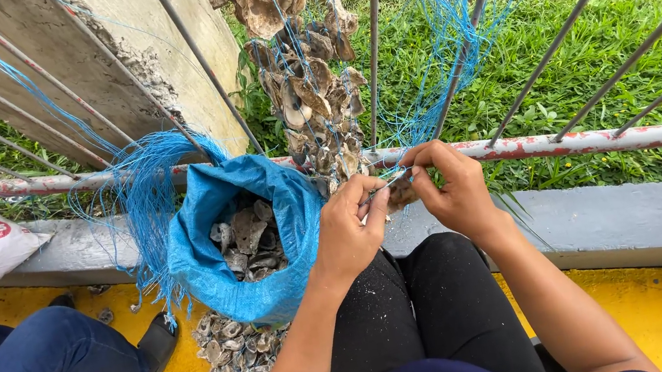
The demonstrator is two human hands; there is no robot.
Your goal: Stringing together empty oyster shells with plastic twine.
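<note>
**A:** Any tips for threading these? The oyster shell (399, 193) sits pinched between both hands, just in front of the rusty rail (604, 140).

**B:** Keep the blue line (447, 29) taut and work close to the shell. Left hand (348, 231) curls around it, right hand (455, 187) pinches from above, fingers pressed together, wrists bent inward over the knees.

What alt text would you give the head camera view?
A left hand and right hand pinch a small shell between them at a rusty metal railing, beside an open blue woven sack of grey oyster shells and a hanging shell string.
</note>
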